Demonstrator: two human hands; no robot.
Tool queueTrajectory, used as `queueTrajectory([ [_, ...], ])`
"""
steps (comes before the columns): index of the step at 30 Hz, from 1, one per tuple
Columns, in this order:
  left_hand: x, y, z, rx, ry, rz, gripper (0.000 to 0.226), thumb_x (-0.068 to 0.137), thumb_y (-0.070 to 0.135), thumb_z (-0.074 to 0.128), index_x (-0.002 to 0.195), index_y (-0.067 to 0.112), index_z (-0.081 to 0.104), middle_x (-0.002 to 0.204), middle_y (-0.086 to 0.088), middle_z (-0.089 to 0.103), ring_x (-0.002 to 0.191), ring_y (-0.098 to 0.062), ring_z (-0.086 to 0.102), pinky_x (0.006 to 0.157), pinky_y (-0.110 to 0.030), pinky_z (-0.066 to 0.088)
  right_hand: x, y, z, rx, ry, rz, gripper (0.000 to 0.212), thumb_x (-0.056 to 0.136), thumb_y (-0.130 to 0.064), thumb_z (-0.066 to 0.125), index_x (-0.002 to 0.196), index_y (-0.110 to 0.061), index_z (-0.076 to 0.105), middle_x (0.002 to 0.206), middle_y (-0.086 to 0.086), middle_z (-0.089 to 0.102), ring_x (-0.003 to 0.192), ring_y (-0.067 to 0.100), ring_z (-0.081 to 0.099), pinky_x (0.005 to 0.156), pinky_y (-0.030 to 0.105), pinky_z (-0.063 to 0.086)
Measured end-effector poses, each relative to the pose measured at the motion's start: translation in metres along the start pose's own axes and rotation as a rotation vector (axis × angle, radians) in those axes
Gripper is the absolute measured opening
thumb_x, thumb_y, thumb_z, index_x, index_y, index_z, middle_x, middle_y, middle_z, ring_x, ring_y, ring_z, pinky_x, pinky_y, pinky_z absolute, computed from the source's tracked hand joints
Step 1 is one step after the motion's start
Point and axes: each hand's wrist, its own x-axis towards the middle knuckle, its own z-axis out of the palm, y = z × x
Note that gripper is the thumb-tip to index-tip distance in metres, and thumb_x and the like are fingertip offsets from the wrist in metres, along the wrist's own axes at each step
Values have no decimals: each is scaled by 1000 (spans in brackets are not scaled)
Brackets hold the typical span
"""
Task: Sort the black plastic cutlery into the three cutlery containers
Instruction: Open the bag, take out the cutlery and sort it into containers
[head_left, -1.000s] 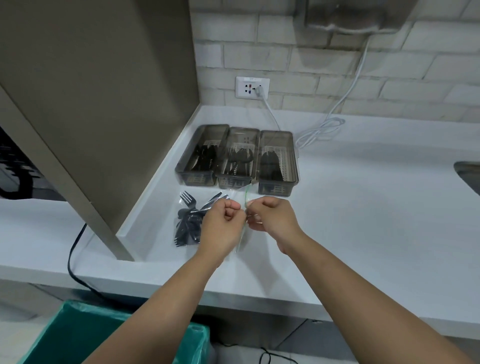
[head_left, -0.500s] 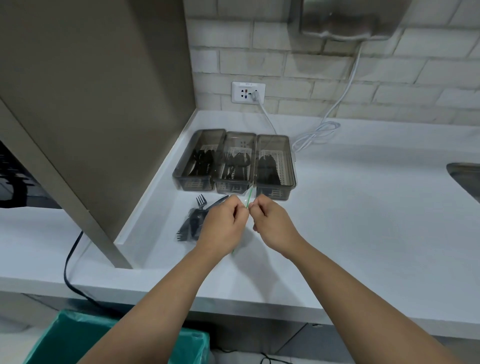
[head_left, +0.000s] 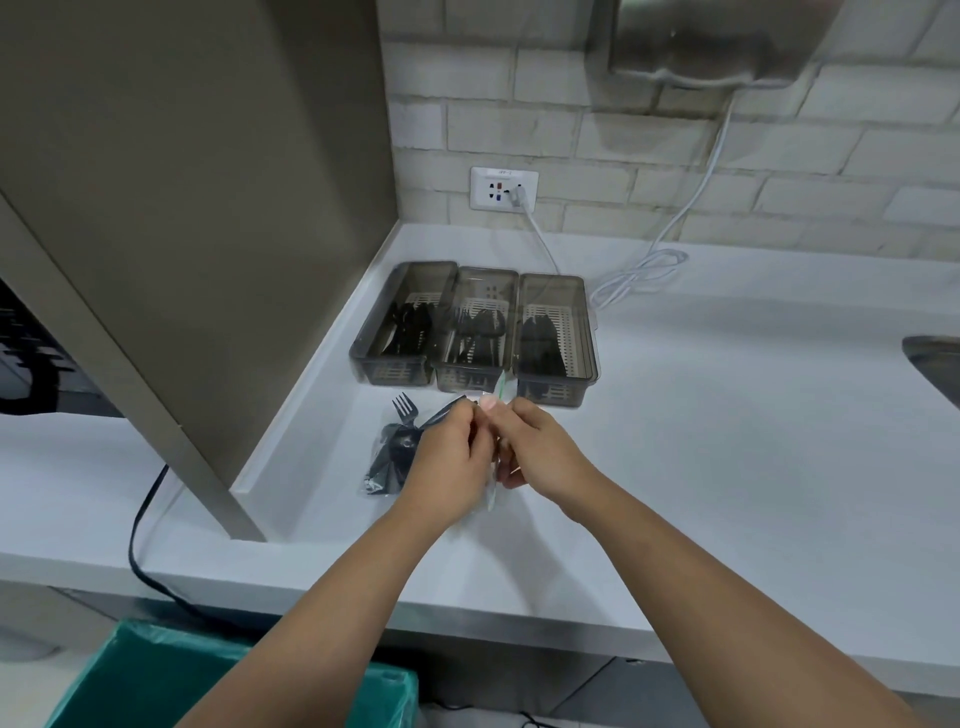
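nearby, loose cutlery (head_left: 396, 454) left of hands, containers (head_left: 475, 327) behind, cable (head_left: 636, 273)

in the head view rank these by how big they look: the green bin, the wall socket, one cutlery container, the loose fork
1. Green bin, though it is cut off by the frame and nearest the camera.
2. Cutlery container.
3. Wall socket, farther back, so its rank is less sure.
4. Loose fork.
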Motion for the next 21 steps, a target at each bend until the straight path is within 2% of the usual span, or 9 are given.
queueTrajectory([
  [1,1,-1,-1,-18,-19,-5,21,100,22,45,90,5,51,70,-6,63,63,-24,61,61,-36,50,1,0,-1,1,-6,10,37,96,-44,48,84,-10,49,58,2,53,56,21,54,60,32,48],
  [3,1,0,-3,-100,-41,-33,19,99,20,47,90,5,52,73,-12,67,66,-28,66,63,-39,55,5,1,-3,43,-37,59,36,97,-43,47,83,-10,48,58,2,50,55,20,52,59,31,47],
  [6,2,-1,-4,-273,-42,-121,17,99,18,51,92,3,55,72,-10,67,62,-19,64,64,-32,57,9,-1,-8,105,-89,135,34,100,-36,43,75,-13,45,65,2,46,60,20,49,60,29,47],
  [8,4,0,-5,-339,-60,-162,17,99,18,51,93,3,56,71,-6,65,61,-16,60,62,-26,56,9,-3,-9,63,-90,131,33,100,-31,41,71,-14,44,66,2,47,58,18,48,60,28,45],
  [12,5,4,-3,-244,-118,-179,20,101,21,45,91,4,52,69,-2,59,59,-14,52,52,-20,48,12,-4,-5,-130,-79,69,39,100,-43,34,75,-17,50,69,5,57,51,16,43,51,24,40],
  [14,5,3,-2,-218,-119,-179,21,100,22,45,88,7,53,69,-1,58,62,-14,49,52,-22,44,14,-3,-6,-136,-68,43,37,101,-37,35,73,-17,49,66,5,53,50,14,40,49,24,39],
  [17,6,5,-1,-169,-57,-174,21,98,20,44,82,11,54,67,2,57,61,-13,48,53,-20,41,13,-1,-5,-20,-58,21,35,102,-27,37,70,-15,42,58,-2,41,50,14,35,51,25,36],
  [19,7,8,0,-65,-8,-133,21,98,19,44,79,12,51,65,2,55,58,-12,46,47,-14,36,13,2,-3,-28,-44,-8,31,101,-24,38,73,-13,45,58,-3,40,52,13,35,53,25,36],
  [21,8,10,1,74,20,-86,22,98,20,43,79,11,48,64,3,52,57,-12,45,46,-17,33,15,5,-2,-107,-15,-34,28,100,-23,38,79,-8,50,61,0,43,55,14,38,56,30,38],
])
